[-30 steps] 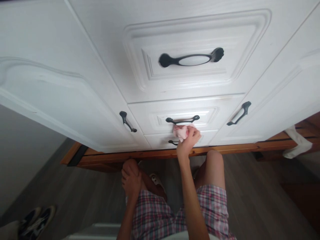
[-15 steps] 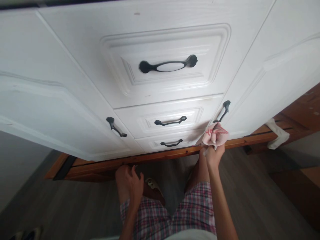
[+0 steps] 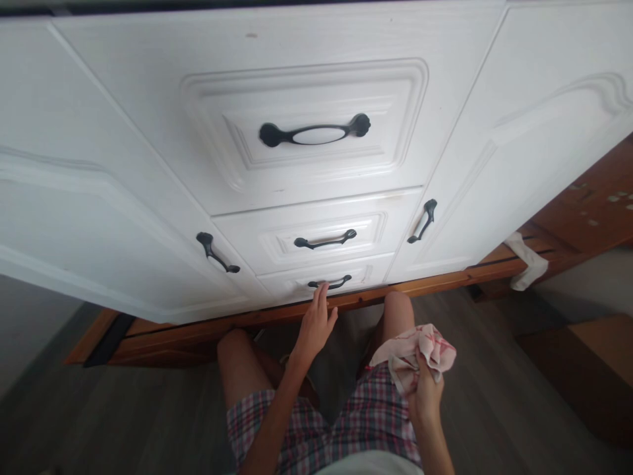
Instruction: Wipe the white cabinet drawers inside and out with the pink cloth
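Note:
My right hand (image 3: 426, 390) grips a crumpled pinkish-white cloth (image 3: 435, 348) with red marks, held above my right thigh, apart from the cabinet. My left hand (image 3: 316, 323) reaches forward with its fingers stretched out. Its fingertips overlap the dark handle (image 3: 340, 284) of the lowest drawer; whether they touch it I cannot tell. That drawer belongs to a white cabinet (image 3: 316, 194) and is closed. Above it are a middle drawer with a dark handle (image 3: 325, 240) and a large top drawer whose handle (image 3: 316, 132) has a white oval inset.
Doors with dark handles (image 3: 216, 253) flank the drawers. The cabinet stands on a brown wooden base (image 3: 182, 330) close to my knees. A white cloth piece (image 3: 528, 260) hangs over the base at the right. A brown box (image 3: 583, 369) lies on the floor at the right.
My right hand has drawn the cloth back from the right door to above my thigh. My left hand has left my left knee and moved up to the lowest drawer's handle.

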The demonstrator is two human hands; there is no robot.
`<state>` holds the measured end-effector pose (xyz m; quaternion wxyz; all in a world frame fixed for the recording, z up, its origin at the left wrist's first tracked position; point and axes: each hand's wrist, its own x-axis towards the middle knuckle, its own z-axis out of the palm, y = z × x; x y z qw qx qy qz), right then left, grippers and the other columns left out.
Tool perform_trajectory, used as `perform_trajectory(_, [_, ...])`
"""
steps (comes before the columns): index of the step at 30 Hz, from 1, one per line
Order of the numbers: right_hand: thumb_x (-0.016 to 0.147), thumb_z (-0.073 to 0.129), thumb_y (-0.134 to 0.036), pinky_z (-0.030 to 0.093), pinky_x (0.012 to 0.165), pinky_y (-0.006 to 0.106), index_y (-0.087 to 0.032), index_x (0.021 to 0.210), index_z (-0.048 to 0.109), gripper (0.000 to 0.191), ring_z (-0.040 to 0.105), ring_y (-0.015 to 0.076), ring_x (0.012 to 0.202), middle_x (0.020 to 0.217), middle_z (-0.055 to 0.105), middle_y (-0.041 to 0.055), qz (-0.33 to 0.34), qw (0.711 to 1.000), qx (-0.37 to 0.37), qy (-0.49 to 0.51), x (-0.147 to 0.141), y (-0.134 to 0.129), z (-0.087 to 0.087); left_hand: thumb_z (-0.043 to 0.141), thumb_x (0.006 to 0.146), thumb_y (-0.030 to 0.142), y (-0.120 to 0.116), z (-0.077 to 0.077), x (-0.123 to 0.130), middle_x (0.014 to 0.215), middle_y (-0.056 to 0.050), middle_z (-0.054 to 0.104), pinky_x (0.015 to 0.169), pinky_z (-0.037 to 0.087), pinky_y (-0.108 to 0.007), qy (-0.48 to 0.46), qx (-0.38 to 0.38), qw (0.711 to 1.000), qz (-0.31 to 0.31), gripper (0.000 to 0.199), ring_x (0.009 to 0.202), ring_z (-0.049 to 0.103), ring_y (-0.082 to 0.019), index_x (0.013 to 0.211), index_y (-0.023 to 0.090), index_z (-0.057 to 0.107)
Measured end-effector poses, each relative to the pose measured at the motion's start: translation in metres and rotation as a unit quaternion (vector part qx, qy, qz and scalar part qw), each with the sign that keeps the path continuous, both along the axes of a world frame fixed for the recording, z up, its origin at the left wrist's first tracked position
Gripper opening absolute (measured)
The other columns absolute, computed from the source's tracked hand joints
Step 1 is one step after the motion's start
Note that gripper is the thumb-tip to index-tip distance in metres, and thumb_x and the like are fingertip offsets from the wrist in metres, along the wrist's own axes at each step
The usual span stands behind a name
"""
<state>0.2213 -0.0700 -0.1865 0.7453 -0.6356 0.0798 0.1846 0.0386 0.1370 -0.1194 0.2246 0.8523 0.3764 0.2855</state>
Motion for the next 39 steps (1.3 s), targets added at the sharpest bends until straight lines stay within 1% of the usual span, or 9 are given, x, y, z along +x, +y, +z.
perform_trajectory(3, [0.061,0.091,-0.047,0.066,0.069,0.03,-0.019,0.109,0.074,0.058,0.077,0.0232,0.09,0.102,0.078,0.0023,0.008,1.0,0.004,0.029,-0.009,-0.013,-0.001,0.053,0.107,0.022,-0.002,-0.005,0.004,0.173,-0.019,0.039,0.115,0.057,-0.049,0.038,0.014,0.999,0.011,0.071,0.152,0.054,-0.034,0.171,0.023,0.024])
perform_trajectory(6, [0.057,0.094,-0.043,0.066,0.07,0.029,-0.019,0.108,0.074,0.06,0.076,0.0217,0.092,0.105,0.077,0.0025,-0.002,0.998,0.032,0.061,-0.003,-0.013,0.011,0.051,0.108,0.022,-0.007,-0.006,0.008,0.174,-0.02,0.038,0.114,0.057,-0.05,0.051,0.021,0.998,0.036,0.069,0.152,0.054,-0.036,0.171,0.021,0.025])
perform_trajectory(11, [0.053,0.098,-0.037,0.065,0.073,0.023,-0.021,0.113,0.076,0.066,0.074,0.0181,0.094,0.108,0.077,0.0005,-0.057,0.993,0.081,0.057,0.022,-0.004,0.048,0.052,0.106,0.022,-0.013,-0.004,0.011,0.173,-0.019,0.041,0.109,0.061,-0.046,0.075,0.051,0.994,0.06,0.07,0.146,0.06,-0.036,0.172,0.02,0.027])
perform_trajectory(16, [0.064,0.095,-0.04,0.068,0.082,0.033,-0.024,0.12,0.075,0.062,0.075,0.0237,0.106,0.119,0.076,0.0044,-0.059,0.994,0.083,-0.031,0.042,-0.004,0.084,0.052,0.108,0.024,-0.024,-0.001,0.005,0.175,-0.017,0.04,0.108,0.061,-0.046,0.095,0.051,0.992,0.059,0.07,0.147,0.06,-0.036,0.173,0.021,0.026])
perform_trajectory(19, [0.065,0.094,-0.039,0.068,0.09,0.04,-0.028,0.122,0.075,0.061,0.073,0.0275,0.119,0.127,0.074,0.0053,-0.084,0.99,0.083,-0.071,0.051,-0.01,0.095,0.052,0.108,0.025,-0.038,-0.001,0.002,0.175,-0.018,0.04,0.107,0.062,-0.047,0.102,0.049,0.992,0.06,0.071,0.147,0.059,-0.037,0.173,0.02,0.023])
perform_trajectory(22, [0.062,0.094,-0.036,0.066,0.097,0.037,-0.028,0.125,0.074,0.066,0.07,0.0251,0.124,0.123,0.075,0.0017,-0.11,0.987,0.087,-0.074,0.057,-0.016,0.1,0.052,0.108,0.024,-0.058,-0.004,-0.001,0.175,-0.018,0.04,0.107,0.063,-0.047,0.098,0.052,0.992,0.067,0.075,0.146,0.06,-0.036,0.175,0.022,0.019])
perform_trajectory(32, [0.06,0.093,-0.034,0.064,0.102,0.045,-0.028,0.115,0.075,0.058,0.072,0.0278,0.12,0.124,0.074,0.0049,-0.12,0.984,0.066,-0.114,0.065,-0.025,0.112,0.051,0.107,0.02,-0.124,-0.015,-0.021,0.176,-0.015,0.039,0.112,0.061,-0.045,0.094,0.034,0.993,0.065,0.081,0.149,0.058,-0.033,0.177,0.025,0.009])
perform_trajectory(36, [0.063,0.091,-0.029,0.061,0.107,0.041,-0.028,0.124,0.072,0.065,0.07,0.0235,0.121,0.122,0.074,0.0012,-0.131,0.976,0.089,-0.147,0.072,-0.017,0.13,0.052,0.106,0.02,-0.137,-0.016,-0.023,0.178,-0.014,0.035,0.113,0.061,-0.045,0.108,0.013,0.992,0.068,0.083,0.149,0.058,-0.032,0.177,0.026,0.008])
perform_trajectory(39, [0.062,0.091,-0.025,0.062,0.1,0.037,-0.025,0.125,0.071,0.066,0.07,0.0213,0.114,0.113,0.073,0.0005,-0.139,0.968,0.107,-0.177,0.071,-0.006,0.148,0.051,0.106,0.018,-0.145,-0.015,-0.025,0.179,-0.012,0.034,0.115,0.059,-0.042,0.12,-0.005,0.99,0.074,0.081,0.15,0.058,-0.03,0.176,0.026,0.01])
